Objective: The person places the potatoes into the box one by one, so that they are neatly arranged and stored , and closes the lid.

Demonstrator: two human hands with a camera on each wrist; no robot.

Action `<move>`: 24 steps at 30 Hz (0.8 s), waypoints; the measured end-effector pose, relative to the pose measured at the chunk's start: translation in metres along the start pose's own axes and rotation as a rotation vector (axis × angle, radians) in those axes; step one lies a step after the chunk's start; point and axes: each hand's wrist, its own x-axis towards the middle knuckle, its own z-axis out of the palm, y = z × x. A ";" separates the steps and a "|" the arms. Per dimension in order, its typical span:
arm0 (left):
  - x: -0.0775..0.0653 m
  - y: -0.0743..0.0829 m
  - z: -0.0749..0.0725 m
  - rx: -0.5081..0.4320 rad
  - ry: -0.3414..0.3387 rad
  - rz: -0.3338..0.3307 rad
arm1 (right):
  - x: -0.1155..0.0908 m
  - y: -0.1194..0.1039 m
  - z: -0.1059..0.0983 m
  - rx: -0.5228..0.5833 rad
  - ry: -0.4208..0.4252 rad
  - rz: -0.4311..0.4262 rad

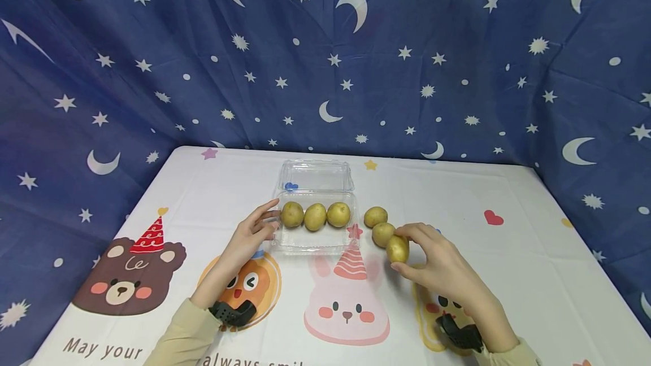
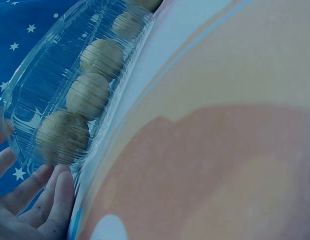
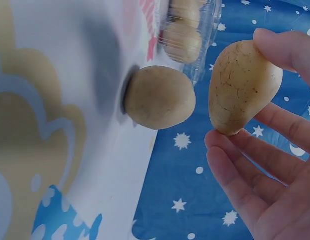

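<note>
A clear plastic clamshell box (image 1: 310, 242) lies with its lid (image 1: 315, 175) folded back. Three potatoes sit in a row across its base: left (image 1: 292, 214), middle (image 1: 315, 217) and right (image 1: 338, 214). My left hand (image 1: 251, 233) rests its spread fingertips against the box's left end; in the left wrist view those fingers (image 2: 62, 200) touch the ribbed wall. Right of the box, my right hand (image 1: 432, 256) pinches a potato (image 3: 242, 85) between thumb and fingers, holding it above the table. Two loose potatoes, one farther back (image 1: 376, 217) and one nearer (image 1: 383, 234), lie beside it.
A white tablecloth (image 1: 213, 185) printed with cartoon animals covers the table. Behind the table hangs a dark blue curtain (image 1: 386, 72) with moons and stars. Each wrist wears a black strap-on device, left (image 1: 234, 313) and right (image 1: 459, 333).
</note>
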 end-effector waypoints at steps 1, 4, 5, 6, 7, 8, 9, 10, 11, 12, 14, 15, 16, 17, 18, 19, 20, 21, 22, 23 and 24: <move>0.000 0.000 0.000 -0.002 0.001 0.003 | 0.001 -0.001 0.000 0.001 0.000 0.002; 0.000 -0.001 0.000 -0.010 0.004 0.010 | 0.003 -0.004 -0.001 0.002 0.000 0.007; 0.001 -0.001 0.000 -0.011 0.004 0.012 | 0.004 -0.005 -0.002 0.004 0.000 0.007; 0.001 -0.001 0.000 -0.014 0.006 0.014 | 0.004 -0.006 -0.002 0.005 0.001 0.007; 0.001 -0.001 0.000 -0.014 0.005 0.014 | 0.005 -0.006 -0.002 0.008 0.002 0.004; 0.001 -0.001 0.000 -0.014 0.006 0.013 | 0.006 -0.007 -0.002 0.009 0.004 0.000; 0.000 -0.001 0.000 -0.012 0.005 0.014 | 0.007 -0.008 -0.002 0.012 0.007 -0.005; 0.000 -0.001 0.000 -0.012 0.006 0.013 | 0.008 -0.009 -0.003 0.011 0.011 -0.012; 0.001 -0.001 0.000 -0.011 0.005 0.013 | 0.009 -0.009 -0.003 0.012 0.014 -0.019; 0.001 -0.001 0.000 -0.011 0.006 0.011 | 0.010 -0.010 -0.003 0.012 0.020 -0.026; 0.001 -0.001 0.000 -0.011 0.005 0.010 | 0.012 -0.011 -0.003 0.011 0.031 -0.041; 0.001 -0.001 0.000 -0.010 0.005 0.010 | 0.013 -0.012 -0.003 0.013 0.034 -0.045; 0.001 -0.001 0.000 -0.010 0.005 0.009 | 0.014 -0.012 -0.003 0.016 0.036 -0.047; 0.001 -0.001 0.000 -0.009 0.004 0.009 | 0.015 -0.013 -0.002 0.022 0.037 -0.050; 0.001 -0.001 0.000 -0.009 0.005 0.009 | 0.016 -0.014 -0.002 0.026 0.040 -0.051; 0.000 -0.001 0.000 -0.010 0.004 0.011 | 0.017 -0.014 -0.002 0.032 0.041 -0.053; 0.000 -0.001 0.000 -0.010 0.005 0.011 | 0.018 -0.015 -0.002 0.038 0.040 -0.052; 0.000 -0.001 0.000 -0.010 0.005 0.012 | 0.019 -0.015 -0.002 0.043 0.041 -0.055; 0.000 -0.001 0.000 -0.011 0.004 0.013 | 0.020 -0.016 -0.002 0.051 0.040 -0.057; 0.000 -0.001 0.000 -0.013 0.003 0.015 | 0.021 -0.017 -0.002 0.058 0.040 -0.059; 0.000 -0.001 0.000 -0.015 0.003 0.016 | 0.022 -0.017 -0.002 0.061 0.039 -0.059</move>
